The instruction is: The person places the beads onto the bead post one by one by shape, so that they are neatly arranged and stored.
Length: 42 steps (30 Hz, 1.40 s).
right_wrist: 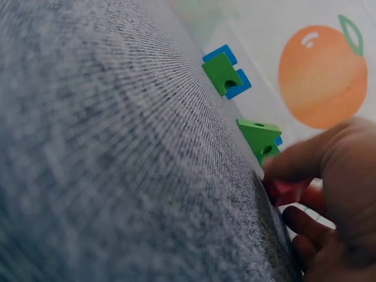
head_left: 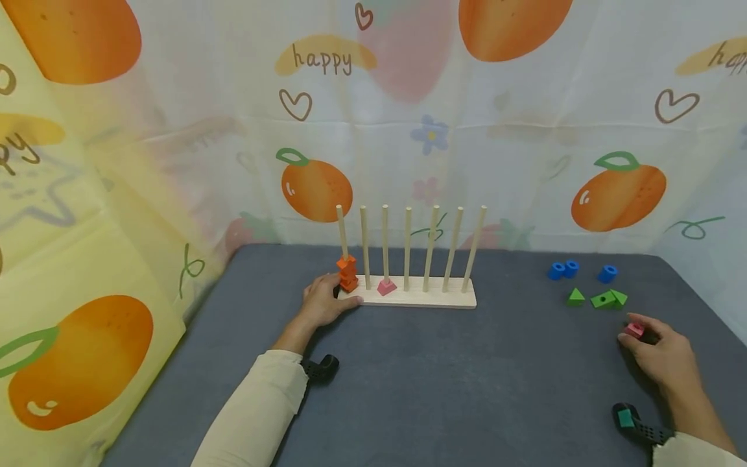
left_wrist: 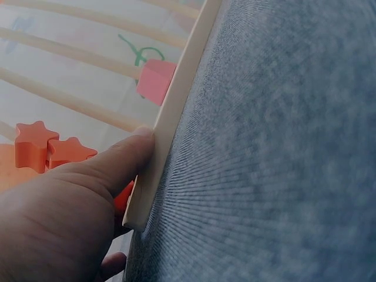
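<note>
My left hand (head_left: pixel 323 300) grips the left end of a wooden peg rack (head_left: pixel 438 299), its thumb along the front edge of the base. Orange star blocks (head_left: pixel 347 275) are stacked on the leftmost peg, beside that hand. A pink block (head_left: pixel 386 287) sits at the bottom of the third peg. Over on the right, my right hand (head_left: pixel 668 357) pinches another pink block (head_left: pixel 634 330) between thumb and fingers. In the right wrist view this pinched block (right_wrist: pixel 286 191) looks dark red and is partly hidden by the fingers.
Green triangular blocks (head_left: pixel 575 298) lie just beyond the right hand. Blue cylinder blocks (head_left: pixel 607 274) stand farther back, near the table's rear edge. A printed cloth (head_left: pixel 513 143) hangs behind the grey table (head_left: pixel 467 383). Both wrists wear black devices.
</note>
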Each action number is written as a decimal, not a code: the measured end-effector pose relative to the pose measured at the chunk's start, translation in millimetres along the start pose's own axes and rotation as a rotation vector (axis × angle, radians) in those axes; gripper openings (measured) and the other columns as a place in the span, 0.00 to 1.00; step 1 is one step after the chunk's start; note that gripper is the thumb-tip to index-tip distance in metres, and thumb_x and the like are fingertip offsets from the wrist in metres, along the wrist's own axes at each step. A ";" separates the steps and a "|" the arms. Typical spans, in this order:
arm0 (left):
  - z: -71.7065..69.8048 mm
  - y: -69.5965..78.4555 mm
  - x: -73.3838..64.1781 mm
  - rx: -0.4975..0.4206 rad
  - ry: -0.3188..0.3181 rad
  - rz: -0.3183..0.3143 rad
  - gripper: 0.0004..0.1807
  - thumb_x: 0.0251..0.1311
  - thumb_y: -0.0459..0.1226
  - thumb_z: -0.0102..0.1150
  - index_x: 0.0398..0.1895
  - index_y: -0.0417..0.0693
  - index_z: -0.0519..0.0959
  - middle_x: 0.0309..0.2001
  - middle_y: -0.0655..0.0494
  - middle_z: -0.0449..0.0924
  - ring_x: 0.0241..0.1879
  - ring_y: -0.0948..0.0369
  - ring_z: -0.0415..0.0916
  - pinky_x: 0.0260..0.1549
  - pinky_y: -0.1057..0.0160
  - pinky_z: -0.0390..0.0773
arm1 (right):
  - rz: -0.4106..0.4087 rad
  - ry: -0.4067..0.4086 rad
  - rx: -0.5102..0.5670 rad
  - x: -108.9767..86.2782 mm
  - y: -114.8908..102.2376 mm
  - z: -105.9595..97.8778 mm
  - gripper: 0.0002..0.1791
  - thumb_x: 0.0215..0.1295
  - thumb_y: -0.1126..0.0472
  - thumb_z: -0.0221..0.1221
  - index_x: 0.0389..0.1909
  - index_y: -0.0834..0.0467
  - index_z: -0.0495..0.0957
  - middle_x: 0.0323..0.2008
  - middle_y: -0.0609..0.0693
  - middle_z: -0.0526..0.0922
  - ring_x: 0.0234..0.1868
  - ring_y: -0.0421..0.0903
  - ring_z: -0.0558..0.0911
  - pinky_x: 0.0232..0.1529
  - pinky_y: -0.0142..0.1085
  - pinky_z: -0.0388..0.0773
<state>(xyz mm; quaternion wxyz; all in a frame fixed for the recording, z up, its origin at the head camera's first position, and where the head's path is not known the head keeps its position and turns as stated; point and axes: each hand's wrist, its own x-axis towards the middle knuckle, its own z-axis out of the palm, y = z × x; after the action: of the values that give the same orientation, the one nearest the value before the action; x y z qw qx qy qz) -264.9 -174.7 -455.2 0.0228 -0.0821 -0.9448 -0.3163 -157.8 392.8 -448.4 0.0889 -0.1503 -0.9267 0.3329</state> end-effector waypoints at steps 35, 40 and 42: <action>1.2 -0.4 -1.1 -0.005 -0.002 0.005 0.37 0.56 0.52 0.68 0.64 0.40 0.73 0.66 0.44 0.66 0.69 0.45 0.52 0.63 0.41 0.45 | -0.095 0.294 0.590 -21.2 -105.8 -18.0 0.22 0.60 0.64 0.66 0.56 0.54 0.75 0.43 0.40 0.76 0.39 0.32 0.78 0.36 0.17 0.72; 0.7 -0.4 -1.2 -0.005 -0.002 0.004 0.37 0.56 0.52 0.68 0.63 0.40 0.73 0.66 0.45 0.66 0.69 0.45 0.52 0.63 0.42 0.44 | -0.222 0.228 0.718 -23.6 -124.6 -23.5 0.23 0.60 0.66 0.66 0.57 0.60 0.79 0.37 0.43 0.83 0.35 0.34 0.84 0.34 0.21 0.75; 0.2 -0.2 -1.1 -0.001 -0.001 0.006 0.36 0.56 0.52 0.68 0.63 0.40 0.73 0.66 0.45 0.66 0.69 0.45 0.52 0.63 0.42 0.44 | -0.270 0.173 0.829 -24.6 -131.6 -26.1 0.23 0.60 0.67 0.65 0.58 0.62 0.78 0.38 0.45 0.83 0.34 0.35 0.85 0.34 0.23 0.76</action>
<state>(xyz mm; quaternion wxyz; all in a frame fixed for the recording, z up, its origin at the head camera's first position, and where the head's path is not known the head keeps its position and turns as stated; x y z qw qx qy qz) -263.8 -174.8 -455.6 0.0231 -0.0849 -0.9445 -0.3165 -156.7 303.4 -345.4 0.2614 -0.0071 -0.7154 0.6479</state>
